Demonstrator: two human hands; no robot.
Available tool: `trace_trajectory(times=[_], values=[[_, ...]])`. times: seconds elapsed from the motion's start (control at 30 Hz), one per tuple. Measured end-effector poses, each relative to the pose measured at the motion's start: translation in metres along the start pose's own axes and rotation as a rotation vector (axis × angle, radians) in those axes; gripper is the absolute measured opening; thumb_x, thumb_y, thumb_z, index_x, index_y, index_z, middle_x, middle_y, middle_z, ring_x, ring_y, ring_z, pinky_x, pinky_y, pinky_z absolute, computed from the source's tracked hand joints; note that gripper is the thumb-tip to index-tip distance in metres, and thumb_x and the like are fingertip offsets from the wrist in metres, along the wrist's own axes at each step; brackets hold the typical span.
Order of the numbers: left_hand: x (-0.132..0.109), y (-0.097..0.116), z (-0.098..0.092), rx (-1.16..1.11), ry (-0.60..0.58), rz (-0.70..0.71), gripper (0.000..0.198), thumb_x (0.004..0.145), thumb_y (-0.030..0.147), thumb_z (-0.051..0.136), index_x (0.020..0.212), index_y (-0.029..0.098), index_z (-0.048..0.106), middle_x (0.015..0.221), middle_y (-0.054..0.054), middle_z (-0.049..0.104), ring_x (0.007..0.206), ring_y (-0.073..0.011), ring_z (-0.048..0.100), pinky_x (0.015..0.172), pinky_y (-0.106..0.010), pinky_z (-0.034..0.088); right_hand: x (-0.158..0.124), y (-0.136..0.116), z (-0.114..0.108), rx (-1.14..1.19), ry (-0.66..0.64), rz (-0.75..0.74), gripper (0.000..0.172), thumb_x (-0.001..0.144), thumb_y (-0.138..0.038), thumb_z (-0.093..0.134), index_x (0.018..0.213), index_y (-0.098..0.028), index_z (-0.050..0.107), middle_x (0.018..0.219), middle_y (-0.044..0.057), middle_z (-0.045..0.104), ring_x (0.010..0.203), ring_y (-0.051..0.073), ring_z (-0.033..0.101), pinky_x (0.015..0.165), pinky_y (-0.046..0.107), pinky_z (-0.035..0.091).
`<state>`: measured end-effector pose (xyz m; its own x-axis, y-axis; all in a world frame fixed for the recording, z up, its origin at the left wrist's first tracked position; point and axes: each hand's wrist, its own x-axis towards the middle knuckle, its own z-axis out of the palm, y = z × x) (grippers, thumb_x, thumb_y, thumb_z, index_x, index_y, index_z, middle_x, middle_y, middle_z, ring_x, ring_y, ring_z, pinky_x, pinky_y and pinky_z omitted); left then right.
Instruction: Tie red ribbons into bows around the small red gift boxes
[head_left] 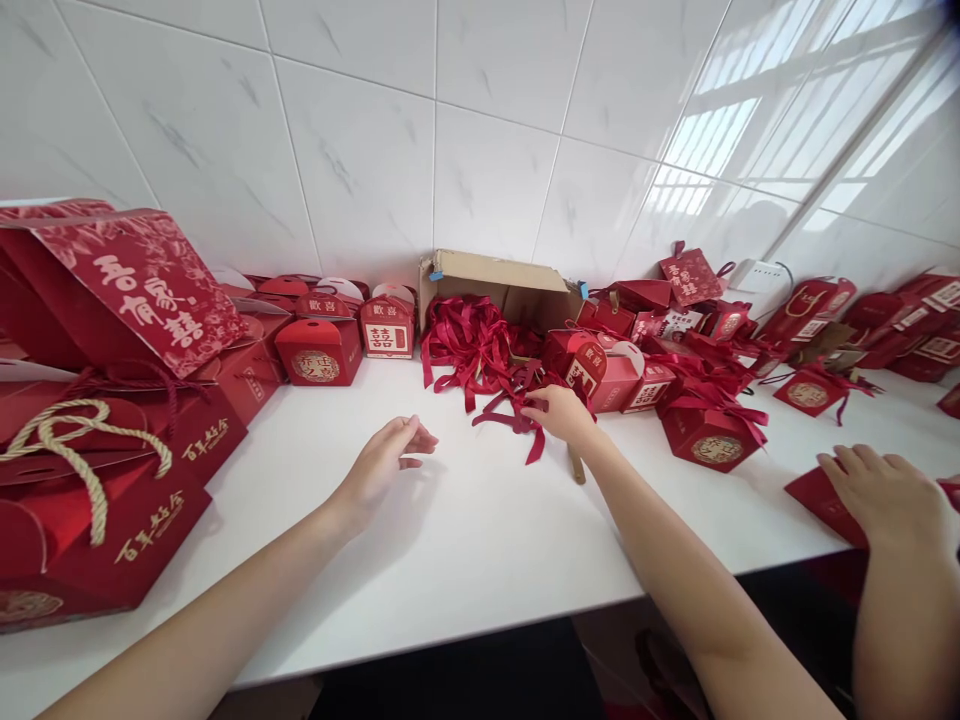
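Note:
My left hand hovers over the white table in front of me, its fingers loosely apart and nothing in them. Farther forward, my right hand is at the near edge of a heap of dark red ribbons, its fingertips pinched on a ribbon. The heap spills out of an open cardboard box that lies against the wall. Just beyond my right hand stand small red gift boxes. A brown strip partly shows below my right wrist.
Large red gift boxes with rope handles crowd the left side of the white table. Small red boxes line the tiled wall. At right, a co-worker's hand rests on a red box. A power strip lies behind.

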<state>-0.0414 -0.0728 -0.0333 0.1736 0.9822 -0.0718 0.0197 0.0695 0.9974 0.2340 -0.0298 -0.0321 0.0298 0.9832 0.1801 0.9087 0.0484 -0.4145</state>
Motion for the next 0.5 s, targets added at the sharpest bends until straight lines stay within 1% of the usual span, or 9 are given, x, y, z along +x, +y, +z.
trace_trajectory(times=[0.1,0.17,0.23,0.33,0.37,0.4,0.43,0.47,0.5], values=[[0.000,0.000,0.001,0.009,0.004,-0.001,0.039,0.078,0.057,0.053,0.077,0.018,0.058,0.091,-0.008,0.065,0.097,-0.0280,0.059,0.081,-0.040,0.044,0.010,-0.004,0.002,0.025,0.007,0.014,0.007,0.067,-0.013,0.072,0.066,-0.020,0.072,0.086,0.006,0.071,0.083,0.021,0.065,0.077,0.028,0.049],[0.000,0.001,0.001,0.014,0.009,-0.003,0.040,0.077,0.057,0.054,0.077,0.018,0.059,0.091,-0.008,0.065,0.096,-0.0280,0.060,0.080,-0.040,0.045,0.016,-0.007,-0.005,0.071,0.071,0.014,0.006,0.069,-0.014,0.070,0.064,-0.018,0.071,0.087,0.007,0.070,0.085,0.021,0.065,0.079,0.029,0.048],[0.000,0.001,0.001,0.016,0.016,-0.007,0.040,0.077,0.058,0.054,0.077,0.018,0.059,0.090,-0.008,0.065,0.095,-0.0274,0.060,0.078,-0.039,0.046,0.022,-0.010,-0.020,0.140,0.167,0.010,0.010,0.076,-0.022,0.064,0.071,-0.017,0.071,0.088,0.007,0.069,0.087,0.019,0.064,0.081,0.029,0.048],[0.000,0.001,0.000,0.023,0.023,-0.009,0.040,0.078,0.058,0.054,0.076,0.019,0.059,0.091,-0.008,0.065,0.095,-0.0273,0.060,0.077,-0.038,0.047,0.027,-0.016,-0.058,0.297,0.338,0.005,0.025,0.088,-0.034,0.048,0.092,-0.018,0.066,0.093,0.006,0.068,0.084,0.015,0.064,0.079,0.027,0.049],[0.000,0.002,0.000,0.029,0.021,-0.005,0.040,0.078,0.058,0.053,0.076,0.019,0.060,0.091,-0.008,0.065,0.096,-0.0274,0.061,0.077,-0.038,0.047,0.026,-0.019,-0.073,0.406,0.399,-0.018,0.026,0.090,-0.037,0.045,0.096,-0.019,0.063,0.095,0.005,0.067,0.083,0.013,0.063,0.076,0.026,0.050],[0.000,0.002,0.000,0.037,0.018,0.004,0.040,0.079,0.058,0.053,0.077,0.019,0.060,0.091,-0.008,0.065,0.096,-0.0274,0.061,0.077,-0.038,0.048,0.023,-0.023,-0.087,0.631,0.475,-0.073,0.022,0.087,-0.037,0.049,0.094,-0.020,0.061,0.092,0.004,0.066,0.080,0.012,0.063,0.073,0.025,0.050],[0.000,0.003,0.000,0.052,0.013,0.020,0.040,0.079,0.058,0.052,0.077,0.019,0.060,0.091,-0.008,0.065,0.095,-0.0271,0.061,0.078,-0.037,0.047,0.018,-0.028,-0.099,0.849,0.491,-0.143,0.018,0.084,-0.037,0.055,0.090,-0.021,0.060,0.087,0.001,0.065,0.076,0.011,0.062,0.070,0.023,0.050],[0.000,0.003,0.000,0.075,0.004,0.043,0.039,0.080,0.057,0.053,0.077,0.020,0.061,0.091,-0.007,0.065,0.095,-0.0264,0.061,0.079,-0.037,0.047,0.011,-0.034,-0.108,1.025,0.472,-0.207,0.016,0.080,-0.037,0.061,0.085,-0.022,0.058,0.081,-0.001,0.063,0.071,0.010,0.061,0.065,0.022,0.050],[0.000,0.004,0.000,0.107,-0.014,0.070,0.038,0.081,0.057,0.052,0.078,0.020,0.062,0.089,-0.006,0.065,0.094,-0.0257,0.061,0.081,-0.037,0.047,0.002,-0.041,-0.115,1.141,0.402,-0.256,0.018,0.076,-0.036,0.067,0.082,-0.022,0.057,0.075,-0.003,0.061,0.065,0.009,0.059,0.059,0.020,0.048]])
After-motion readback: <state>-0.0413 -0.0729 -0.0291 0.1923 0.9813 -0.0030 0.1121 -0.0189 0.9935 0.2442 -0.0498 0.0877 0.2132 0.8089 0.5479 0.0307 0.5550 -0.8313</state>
